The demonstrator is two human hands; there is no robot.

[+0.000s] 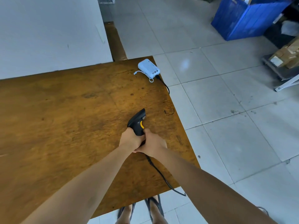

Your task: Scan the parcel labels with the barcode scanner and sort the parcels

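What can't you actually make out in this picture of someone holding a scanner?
All in the head view.
On the barcode scanner, the handle is covered by the left hand and right hand gripping it.
The cardboard parcels are cut off by the right edge, labels too small to read.
The blue crate is cropped by the top edge, contents unclear.
The cable drops off the table, its end unseen.

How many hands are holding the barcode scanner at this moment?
2. The left hand grips the handle of the barcode scanner from the left side. The right hand grips it from the right side, over the wooden table. Neither hand is hidden.
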